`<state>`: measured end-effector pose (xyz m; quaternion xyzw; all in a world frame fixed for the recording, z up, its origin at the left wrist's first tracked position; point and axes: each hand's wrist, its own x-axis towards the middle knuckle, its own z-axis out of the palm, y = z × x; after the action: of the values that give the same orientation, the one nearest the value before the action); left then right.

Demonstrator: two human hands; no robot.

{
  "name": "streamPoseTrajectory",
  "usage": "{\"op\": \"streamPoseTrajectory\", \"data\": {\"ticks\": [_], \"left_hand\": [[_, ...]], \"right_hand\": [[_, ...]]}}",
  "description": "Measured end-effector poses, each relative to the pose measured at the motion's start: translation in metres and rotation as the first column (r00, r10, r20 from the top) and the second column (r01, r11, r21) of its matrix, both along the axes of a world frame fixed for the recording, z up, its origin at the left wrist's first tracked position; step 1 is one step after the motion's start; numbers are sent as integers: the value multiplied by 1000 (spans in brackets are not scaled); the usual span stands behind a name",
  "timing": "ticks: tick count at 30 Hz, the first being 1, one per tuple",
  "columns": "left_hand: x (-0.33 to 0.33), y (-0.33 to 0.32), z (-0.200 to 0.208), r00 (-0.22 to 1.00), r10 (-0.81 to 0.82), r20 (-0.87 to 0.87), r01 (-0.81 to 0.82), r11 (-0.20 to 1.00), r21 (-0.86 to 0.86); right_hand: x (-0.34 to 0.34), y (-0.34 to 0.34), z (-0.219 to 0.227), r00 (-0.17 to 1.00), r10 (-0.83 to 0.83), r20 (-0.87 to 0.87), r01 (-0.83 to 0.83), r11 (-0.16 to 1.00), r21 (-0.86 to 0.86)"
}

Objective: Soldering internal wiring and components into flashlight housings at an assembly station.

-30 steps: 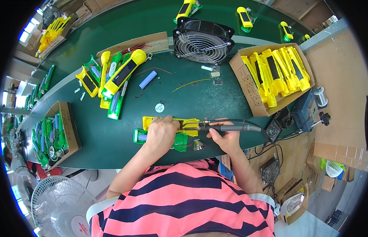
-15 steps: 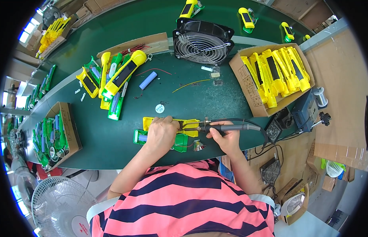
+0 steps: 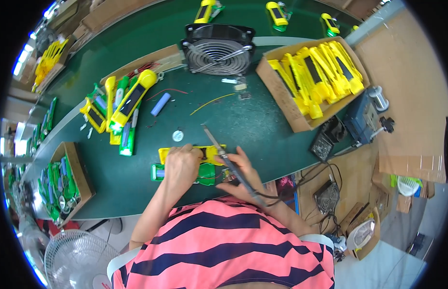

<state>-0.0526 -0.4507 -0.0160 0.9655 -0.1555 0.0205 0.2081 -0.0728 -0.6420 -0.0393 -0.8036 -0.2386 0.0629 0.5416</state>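
One slim dark-grey soldering iron has swung away from the long yellow plastic shell, so its tip now seems to be off the work. The right hand, fingers half spread, holds the iron loosely. The left hand, curled tight, pins the shell on the dark-green bench, just beyond an open green plastic casing. A round white sticker shows faint print, too small to read.

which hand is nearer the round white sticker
Left: the left hand is just below the sticker in view; the right hand is farther off, to the sticker's lower right.
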Motion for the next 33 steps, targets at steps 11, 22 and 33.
{"op": "streamPoseTrajectory", "data": {"ticks": [11,22,33], "left_hand": [[1,8,12,999,-27,-43,27,1000,7],[5,14,14,951,-308,-30,309,950,44],[12,10,8,974,-205,-93,204,979,-21]], "right_hand": [[9,11,-16,987,111,120,-126,985,120],[12,10,-8,990,109,95,-109,994,-6],[15,8,-10,991,115,68,-114,993,-18]]}}
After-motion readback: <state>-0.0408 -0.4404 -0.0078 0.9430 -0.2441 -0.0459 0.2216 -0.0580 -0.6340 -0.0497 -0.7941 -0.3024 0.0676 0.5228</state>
